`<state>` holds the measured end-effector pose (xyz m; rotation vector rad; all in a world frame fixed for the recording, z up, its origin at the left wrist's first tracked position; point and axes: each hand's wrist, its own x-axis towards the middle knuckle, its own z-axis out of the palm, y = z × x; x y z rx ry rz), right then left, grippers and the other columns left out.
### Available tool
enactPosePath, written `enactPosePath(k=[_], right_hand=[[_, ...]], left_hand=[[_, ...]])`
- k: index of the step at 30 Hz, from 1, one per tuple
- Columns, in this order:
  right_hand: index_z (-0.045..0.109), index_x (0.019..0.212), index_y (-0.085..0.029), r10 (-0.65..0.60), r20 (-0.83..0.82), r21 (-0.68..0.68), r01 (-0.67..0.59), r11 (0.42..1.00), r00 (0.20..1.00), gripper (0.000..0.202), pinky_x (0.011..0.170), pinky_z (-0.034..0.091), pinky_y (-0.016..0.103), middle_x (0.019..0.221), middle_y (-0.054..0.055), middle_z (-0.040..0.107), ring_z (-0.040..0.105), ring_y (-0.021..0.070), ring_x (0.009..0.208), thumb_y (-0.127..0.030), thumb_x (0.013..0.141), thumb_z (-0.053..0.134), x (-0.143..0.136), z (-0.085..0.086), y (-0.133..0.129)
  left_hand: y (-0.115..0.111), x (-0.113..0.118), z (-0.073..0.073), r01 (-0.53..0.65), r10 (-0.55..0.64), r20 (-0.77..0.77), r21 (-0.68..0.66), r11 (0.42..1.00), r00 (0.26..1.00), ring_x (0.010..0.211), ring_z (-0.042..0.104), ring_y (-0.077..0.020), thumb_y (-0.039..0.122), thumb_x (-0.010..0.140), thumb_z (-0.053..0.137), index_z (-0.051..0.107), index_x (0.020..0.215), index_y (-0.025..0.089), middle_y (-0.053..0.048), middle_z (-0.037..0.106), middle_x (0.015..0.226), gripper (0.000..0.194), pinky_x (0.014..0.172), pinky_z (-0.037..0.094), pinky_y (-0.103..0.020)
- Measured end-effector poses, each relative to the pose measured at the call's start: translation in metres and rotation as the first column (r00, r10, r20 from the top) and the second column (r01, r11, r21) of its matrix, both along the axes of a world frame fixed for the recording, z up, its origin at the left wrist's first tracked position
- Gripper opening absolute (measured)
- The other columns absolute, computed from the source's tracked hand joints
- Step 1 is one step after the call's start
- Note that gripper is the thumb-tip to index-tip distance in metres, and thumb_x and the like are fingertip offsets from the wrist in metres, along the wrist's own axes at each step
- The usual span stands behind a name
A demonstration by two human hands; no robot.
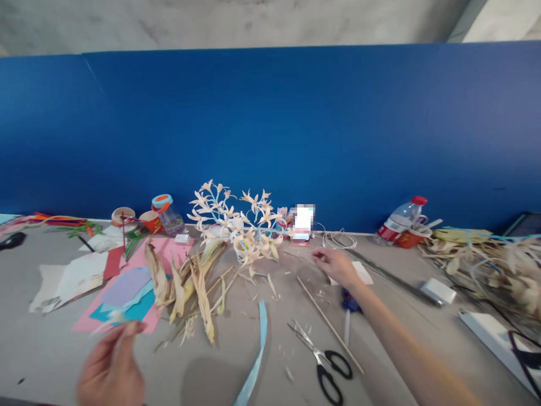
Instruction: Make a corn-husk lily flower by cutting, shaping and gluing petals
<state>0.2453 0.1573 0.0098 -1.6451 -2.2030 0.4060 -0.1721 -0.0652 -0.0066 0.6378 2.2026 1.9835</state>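
My left hand point(112, 366), low on the left, is closed in a pinch. A pale, wispy husk flower point(115, 317) sticks up at its fingertips, slightly blurred. Farther out to the right, my right hand point(337, 266) hovers above the table with its fingers curled together; whatever is between them, if anything, is too small to make out. Between the hands stand the pale husk flowers point(230, 220) on light-blue stems. Dried corn husks point(203, 304) lie just right of my left hand. A light-blue strip point(256, 355) and black-handled scissors point(323, 358) rest nearer me.
Coloured paper sheets point(127, 287) spread on the left. A thin stick point(329, 324) and a dark-blue tape roll point(350, 301) lie under my right arm. A lit phone point(302, 223), a bottle point(399, 220), a white box point(438, 292) and a husk pile point(507, 265) stand farther off.
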Motion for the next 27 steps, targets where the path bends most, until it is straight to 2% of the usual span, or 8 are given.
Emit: enactPosePath(k=[2, 4, 6, 9, 12, 20, 24, 27], right_hand=[[0.069, 0.091, -0.018, 0.056, -0.005, -0.063, -0.056, 0.996, 0.998, 0.014, 0.075, 0.050, 0.030, 0.089, 0.003, 0.072, 0.066, 0.0181, 0.081, -0.027, 0.092, 0.057, -0.029, -0.013, 0.012], [0.067, 0.102, -0.016, 0.088, -0.004, -0.115, -0.088, 0.989, 0.996, 0.017, 0.082, 0.053, 0.035, 0.101, 0.005, 0.069, 0.066, 0.0189, 0.090, -0.029, 0.094, 0.059, -0.060, -0.027, 0.024], [0.061, 0.116, -0.016, 0.087, 0.000, -0.157, -0.086, 0.984, 0.996, 0.027, 0.083, 0.055, 0.041, 0.116, 0.008, 0.064, 0.065, 0.0212, 0.097, -0.032, 0.095, 0.059, -0.085, -0.038, 0.036], [0.059, 0.121, -0.017, 0.022, 0.010, -0.191, -0.020, 0.981, 1.000, 0.030, 0.085, 0.055, 0.043, 0.122, 0.009, 0.061, 0.064, 0.0230, 0.102, -0.032, 0.095, 0.059, -0.109, -0.047, 0.050], [0.059, 0.121, -0.017, -0.039, -0.009, -0.216, 0.036, 0.976, 0.999, 0.030, 0.085, 0.055, 0.042, 0.122, 0.008, 0.061, 0.064, 0.0237, 0.103, -0.032, 0.095, 0.060, -0.120, -0.050, 0.058], [0.060, 0.116, -0.016, -0.034, -0.303, -0.207, -0.031, 0.978, 0.952, 0.027, 0.083, 0.055, 0.041, 0.116, 0.008, 0.064, 0.065, 0.0214, 0.097, -0.031, 0.095, 0.060, -0.100, -0.044, 0.043], [0.062, 0.086, -0.016, 0.006, -0.522, -0.177, -0.116, 0.977, 0.853, 0.017, 0.072, 0.053, 0.031, 0.081, 0.003, 0.067, 0.063, 0.0179, 0.077, -0.033, 0.088, 0.062, -0.076, -0.026, 0.006], [0.058, 0.081, -0.017, 0.026, -0.647, -0.169, -0.177, 0.970, 0.762, 0.022, 0.063, 0.049, 0.027, 0.072, 0.000, 0.063, 0.060, 0.0154, 0.067, -0.038, 0.083, 0.064, -0.065, -0.009, -0.032]], left_hand=[[0.010, 0.032, -0.001, 0.254, -0.256, 0.040, 0.055, 0.966, 0.966, 0.079, 0.064, -0.0219, 0.050, 0.074, 0.070, 0.067, 0.082, 0.023, 0.002, 0.071, 0.076, 0.028, 0.073, 0.051, -0.032], [0.021, 0.069, -0.002, 0.482, -0.491, 0.132, 0.097, 0.871, 0.861, 0.072, 0.063, -0.0206, 0.047, 0.071, 0.074, 0.065, 0.078, 0.021, -0.001, 0.070, 0.071, 0.028, 0.069, 0.050, -0.030], [0.029, 0.101, -0.005, 0.679, -0.689, 0.203, 0.128, 0.723, 0.696, 0.071, 0.063, -0.0196, 0.043, 0.076, 0.072, 0.065, 0.078, 0.020, -0.002, 0.068, 0.070, 0.024, 0.069, 0.049, -0.029], [0.033, 0.131, -0.007, 0.811, -0.818, 0.286, 0.176, 0.557, 0.499, 0.067, 0.058, -0.0170, 0.041, 0.078, 0.071, 0.063, 0.071, 0.018, -0.002, 0.064, 0.067, 0.025, 0.066, 0.046, -0.026], [0.032, 0.142, -0.010, 0.870, -0.869, 0.329, 0.206, 0.447, 0.368, 0.065, 0.055, -0.0160, 0.043, 0.079, 0.070, 0.063, 0.070, 0.017, -0.003, 0.063, 0.066, 0.028, 0.064, 0.043, -0.026], [0.036, 0.141, -0.009, 0.870, -0.864, 0.337, 0.198, 0.452, 0.373, 0.065, 0.054, -0.0166, 0.044, 0.079, 0.070, 0.063, 0.067, 0.017, -0.004, 0.062, 0.065, 0.030, 0.065, 0.041, -0.026], [0.041, 0.147, -0.002, 0.854, -0.856, 0.375, 0.242, 0.460, 0.355, 0.067, 0.055, -0.0157, 0.038, 0.079, 0.071, 0.062, 0.069, 0.017, -0.002, 0.062, 0.066, 0.024, 0.069, 0.042, -0.026], [0.047, 0.157, 0.003, 0.817, -0.838, 0.437, 0.316, 0.482, 0.325, 0.068, 0.055, -0.0149, 0.034, 0.080, 0.070, 0.062, 0.072, 0.018, -0.001, 0.061, 0.066, 0.019, 0.070, 0.043, -0.026]])
